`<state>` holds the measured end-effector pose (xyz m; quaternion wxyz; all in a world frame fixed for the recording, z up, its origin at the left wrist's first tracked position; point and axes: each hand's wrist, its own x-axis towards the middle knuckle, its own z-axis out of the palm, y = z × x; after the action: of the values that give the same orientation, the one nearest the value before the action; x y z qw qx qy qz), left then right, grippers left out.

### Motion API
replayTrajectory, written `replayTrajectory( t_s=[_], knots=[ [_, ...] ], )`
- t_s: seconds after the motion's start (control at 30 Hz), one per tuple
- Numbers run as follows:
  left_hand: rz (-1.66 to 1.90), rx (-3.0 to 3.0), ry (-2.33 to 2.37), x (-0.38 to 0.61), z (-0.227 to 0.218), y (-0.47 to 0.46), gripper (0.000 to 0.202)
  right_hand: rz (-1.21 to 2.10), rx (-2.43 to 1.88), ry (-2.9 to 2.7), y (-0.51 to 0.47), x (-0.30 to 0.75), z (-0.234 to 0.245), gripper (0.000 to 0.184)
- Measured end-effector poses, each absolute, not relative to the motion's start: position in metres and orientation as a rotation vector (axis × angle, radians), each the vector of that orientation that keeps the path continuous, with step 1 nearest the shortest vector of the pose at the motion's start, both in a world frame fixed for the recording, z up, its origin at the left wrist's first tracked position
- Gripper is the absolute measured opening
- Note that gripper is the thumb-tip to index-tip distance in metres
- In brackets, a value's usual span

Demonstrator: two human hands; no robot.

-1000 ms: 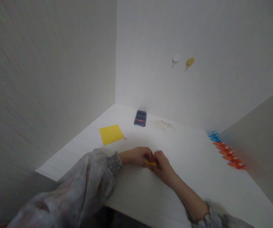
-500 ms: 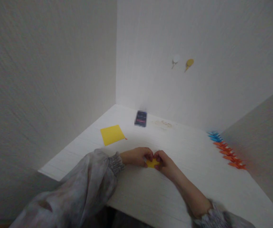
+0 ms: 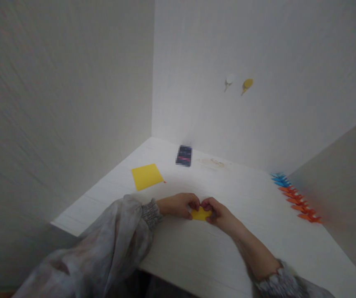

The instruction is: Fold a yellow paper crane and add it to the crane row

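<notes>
A small folded yellow paper [image 3: 200, 214] lies on the white table [image 3: 178, 248] between both hands. My left hand [image 3: 179, 204] pinches its left side, fingers curled. My right hand [image 3: 218, 212] pinches its right side, fingers closed over the edge. The fingertips of both hands meet just above the paper. A flat yellow paper square [image 3: 147, 176] lies further back to the left, apart from the hands.
A dark small packet [image 3: 184, 155] stands near the back wall. A row of folded paper figures, blue [image 3: 279, 179] then orange [image 3: 302, 204], runs along the right wall. Two round hooks, white [image 3: 229, 79] and yellow [image 3: 247, 84], hang on the wall.
More of the yellow paper shows between the hands than one second ago. My right hand has shifted slightly to the right. The left hand stays in place.
</notes>
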<state>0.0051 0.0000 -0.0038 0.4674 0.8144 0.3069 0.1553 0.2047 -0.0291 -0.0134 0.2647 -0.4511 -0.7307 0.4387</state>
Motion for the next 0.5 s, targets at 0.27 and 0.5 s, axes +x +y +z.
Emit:
replayTrajectory(
  t_s=[0.27,0.5],
  knots=[
    [0.428,1.929,0.702,0.005,-0.011,0.002,0.039,0.882,-1.259,-1.983,-0.040,0.191,-0.014,0.013],
    [0.444,1.926,0.658,0.002,-0.016,0.006,0.039,0.661,-1.158,-2.173,-0.044,0.186,-0.011,0.011]
  ],
)
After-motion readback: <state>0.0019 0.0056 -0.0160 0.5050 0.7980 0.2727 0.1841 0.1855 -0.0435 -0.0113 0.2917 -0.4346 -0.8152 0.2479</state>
